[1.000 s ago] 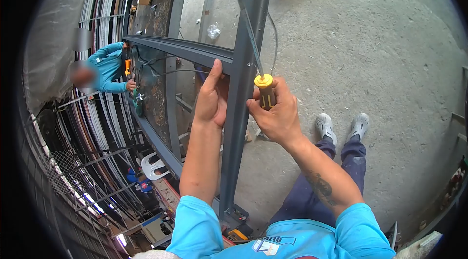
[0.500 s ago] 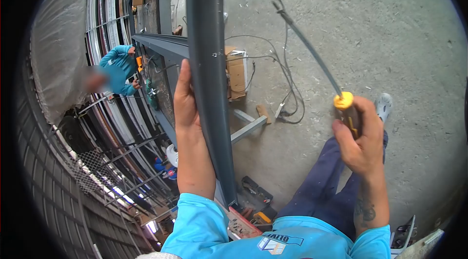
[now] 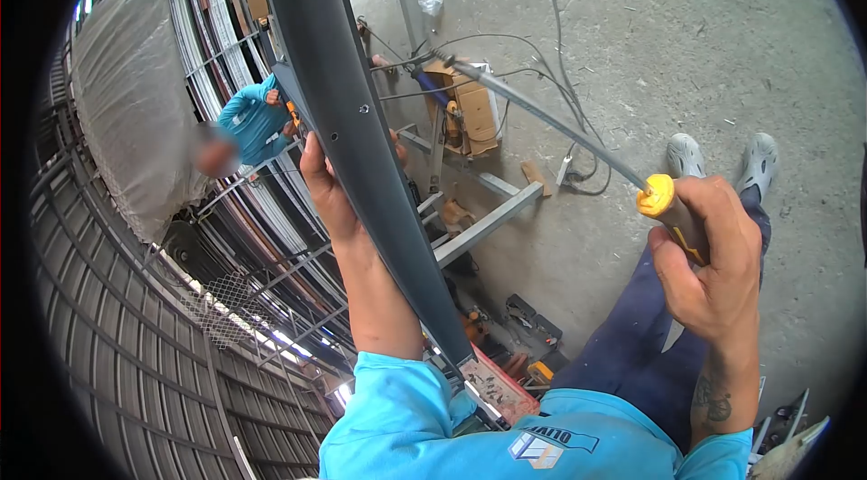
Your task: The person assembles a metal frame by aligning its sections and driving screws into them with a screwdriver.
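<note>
A long dark grey metal profile point(image 3: 339, 92) slants across the view, with two small holes in the face towards me. My left hand point(image 3: 332, 200) is closed around its left edge near the middle; most of the fingers are hidden behind it. In my right hand point(image 3: 722, 272) is a long screwdriver point(image 3: 682, 220), gripped by its yellow and dark handle. Its shaft points up and left, and the tip appears close to the profile's right side. Something small and dark shows at the tip, too blurred to name.
Behind the profile, a co-worker in a blue shirt point(image 3: 253, 128) handles an orange tool. A cardboard box point(image 3: 477, 114), loose cables point(image 3: 569, 101) and metal stand legs point(image 3: 492, 220) lie right of the profile. A red tray point(image 3: 524, 397) with small parts sits below, beside a dark case point(image 3: 533, 319).
The profile now leans more to the left, its upper end shifted left. My right hand has moved right and down, and the screwdriver's tip has swung left towards the profile. The view has turned.
</note>
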{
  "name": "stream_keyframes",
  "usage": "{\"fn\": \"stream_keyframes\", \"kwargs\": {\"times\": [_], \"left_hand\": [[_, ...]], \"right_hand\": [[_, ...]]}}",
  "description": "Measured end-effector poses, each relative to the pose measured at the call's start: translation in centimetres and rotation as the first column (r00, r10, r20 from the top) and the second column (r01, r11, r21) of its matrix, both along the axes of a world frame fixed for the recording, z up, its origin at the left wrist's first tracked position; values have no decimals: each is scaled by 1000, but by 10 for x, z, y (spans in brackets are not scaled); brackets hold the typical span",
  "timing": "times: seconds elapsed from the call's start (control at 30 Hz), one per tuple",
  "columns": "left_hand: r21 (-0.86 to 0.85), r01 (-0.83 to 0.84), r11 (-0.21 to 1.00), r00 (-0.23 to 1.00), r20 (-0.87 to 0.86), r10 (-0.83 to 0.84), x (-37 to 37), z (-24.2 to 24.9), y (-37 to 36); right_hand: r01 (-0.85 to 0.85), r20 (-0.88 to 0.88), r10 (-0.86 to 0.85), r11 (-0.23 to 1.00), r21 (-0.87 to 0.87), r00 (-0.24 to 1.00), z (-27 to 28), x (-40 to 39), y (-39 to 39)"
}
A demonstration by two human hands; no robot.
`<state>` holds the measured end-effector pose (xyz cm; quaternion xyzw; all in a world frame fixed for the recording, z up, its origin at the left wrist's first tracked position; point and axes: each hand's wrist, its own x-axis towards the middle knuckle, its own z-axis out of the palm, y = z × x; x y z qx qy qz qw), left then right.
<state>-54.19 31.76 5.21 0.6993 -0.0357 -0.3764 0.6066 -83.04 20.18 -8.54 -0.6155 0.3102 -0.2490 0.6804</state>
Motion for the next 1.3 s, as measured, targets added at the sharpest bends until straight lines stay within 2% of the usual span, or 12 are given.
{"fn": "stream_keyframes", "kwargs": {"times": [0.17, 0.23, 0.37, 0.57, 0.63, 0.77, 0.93, 1.13, 1.3], "left_hand": [[-8, 14, 1000, 1000, 7, -14, 5, 0, 7], [-37, 73, 997, 996, -50, -74, 11, 1, 10], [-73, 54, 996, 989, -132, -63, 13, -1, 9], [-35, 26, 999, 996, -82, -29, 13, -5, 8], [21, 45, 999, 999, -2, -45, 11, -4, 5], [20, 95, 995, 994, -55, -94, 14, -3, 7], [65, 12, 998, 999, 36, -15, 6, -4, -1], [36, 128, 991, 992, -4, -128, 15, -2, 4], [6, 82, 997, 996, -34, -82, 12, -1, 4]], "right_hand": [[-27, 1, 27, 998, -57, 1000, 10, 7, -3], [-38, 6, 39, 995, -90, 999, 13, 9, -3], [-63, 2, 65, 984, -164, 998, 20, 13, -5], [-91, -3, 92, 977, -193, 996, 30, 16, -13], [-90, -15, 88, 974, -206, 996, 33, 20, -13], [-76, -18, 74, 972, -223, 997, 38, 26, -14], [-92, -39, 85, 966, -240, 996, 42, 29, -16], [-113, -60, 101, 962, -249, 993, 47, 33, -18], [-106, -49, 96, 959, -264, 994, 47, 36, -17]]}}
